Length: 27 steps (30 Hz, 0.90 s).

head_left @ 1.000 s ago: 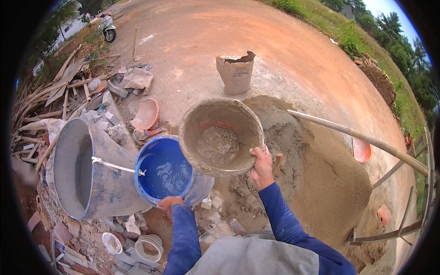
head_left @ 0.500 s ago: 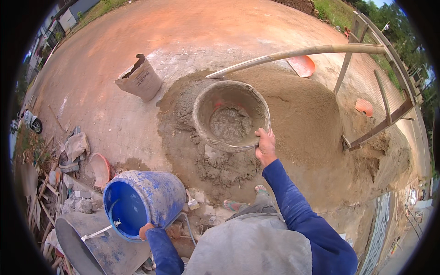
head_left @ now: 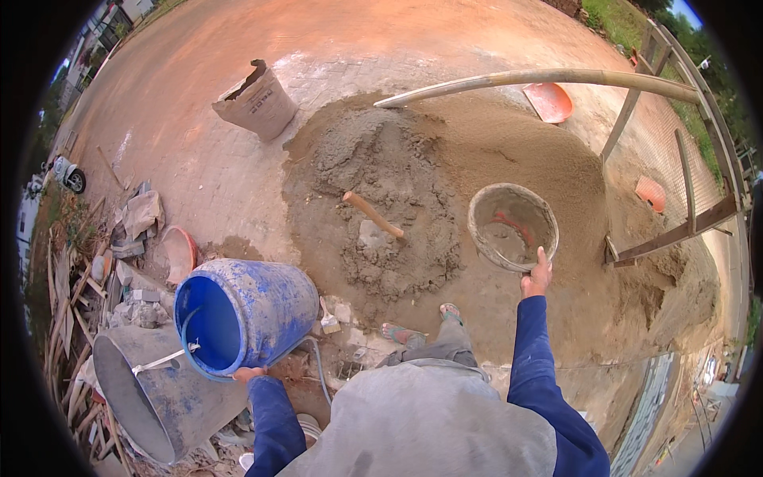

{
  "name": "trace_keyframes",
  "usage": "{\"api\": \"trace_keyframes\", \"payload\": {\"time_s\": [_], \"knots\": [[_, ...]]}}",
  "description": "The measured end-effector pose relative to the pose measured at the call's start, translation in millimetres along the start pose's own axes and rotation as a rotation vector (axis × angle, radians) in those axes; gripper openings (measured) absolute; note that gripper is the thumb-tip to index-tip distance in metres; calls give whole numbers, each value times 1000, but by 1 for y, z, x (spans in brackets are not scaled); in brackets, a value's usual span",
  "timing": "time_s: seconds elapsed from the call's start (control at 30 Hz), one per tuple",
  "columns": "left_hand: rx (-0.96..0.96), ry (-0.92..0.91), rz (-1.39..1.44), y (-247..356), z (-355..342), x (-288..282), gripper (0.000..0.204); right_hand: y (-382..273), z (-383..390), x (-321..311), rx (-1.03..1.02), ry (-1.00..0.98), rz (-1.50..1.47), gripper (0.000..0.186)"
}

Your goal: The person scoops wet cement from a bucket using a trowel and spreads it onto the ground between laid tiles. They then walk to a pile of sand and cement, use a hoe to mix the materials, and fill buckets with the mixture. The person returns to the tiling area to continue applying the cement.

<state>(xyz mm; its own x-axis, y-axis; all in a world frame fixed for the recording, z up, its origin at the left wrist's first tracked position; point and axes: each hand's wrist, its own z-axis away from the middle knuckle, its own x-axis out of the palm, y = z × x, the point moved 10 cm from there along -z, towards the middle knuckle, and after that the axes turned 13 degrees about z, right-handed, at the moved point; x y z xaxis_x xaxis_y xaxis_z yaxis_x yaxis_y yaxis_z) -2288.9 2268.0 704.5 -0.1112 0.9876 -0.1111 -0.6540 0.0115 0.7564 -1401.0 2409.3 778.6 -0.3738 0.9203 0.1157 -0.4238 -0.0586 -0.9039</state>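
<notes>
My right hand [head_left: 536,274] grips the rim of a cement-smeared bucket [head_left: 493,219] with a little grey slurry and a red patch inside, held out to the right over sand. My left hand [head_left: 248,374] is closed on the rim of a tilted blue barrel [head_left: 280,298] with a mottled grey outside and a blue interior, at lower left. Between the two containers lies a mound of wet mortar [head_left: 401,258], with a wooden handle [head_left: 369,213] sticking out of it. A paintbrush [head_left: 329,322] lies beside the barrel.
A paper sack [head_left: 258,107] stands at upper left, a dry sand pile [head_left: 540,171] at right, under a long pole [head_left: 556,78] reaching from a wooden frame [head_left: 687,226]. A grey drum [head_left: 167,401], debris heap [head_left: 143,310] and red basin [head_left: 176,254] are at left; my feet [head_left: 409,332] are below the mound.
My right hand has carried the bucket right and down, uncovering the mortar mound and wooden handle. My left hand stays on the barrel rim, which appears further left as the view has turned.
</notes>
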Motion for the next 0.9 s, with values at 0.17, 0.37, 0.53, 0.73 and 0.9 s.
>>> {"api": "trace_keyframes", "payload": {"time_s": [0.17, 0.37, 0.53, 0.73, 0.9], "knots": [[-172, -165, 207, -86, -30, -44, 81, 32, -14, -23, 33, -30, 15, 67], [-345, -194, -59, -186, 20, -85, 95, 46, -66, -102, -12, 164, 367, 62], [-254, -470, -405, -175, 27, -95, 96, 76, -20, -78, 215, 127, 254, 70], [-191, -611, -727, -210, 66, -88, 97, 50, -38, -103, 128, 149, 237, 77], [-198, -633, -721, -212, 75, -92, 92, 34, -19, -103, 181, 234, 147, 74]]}}
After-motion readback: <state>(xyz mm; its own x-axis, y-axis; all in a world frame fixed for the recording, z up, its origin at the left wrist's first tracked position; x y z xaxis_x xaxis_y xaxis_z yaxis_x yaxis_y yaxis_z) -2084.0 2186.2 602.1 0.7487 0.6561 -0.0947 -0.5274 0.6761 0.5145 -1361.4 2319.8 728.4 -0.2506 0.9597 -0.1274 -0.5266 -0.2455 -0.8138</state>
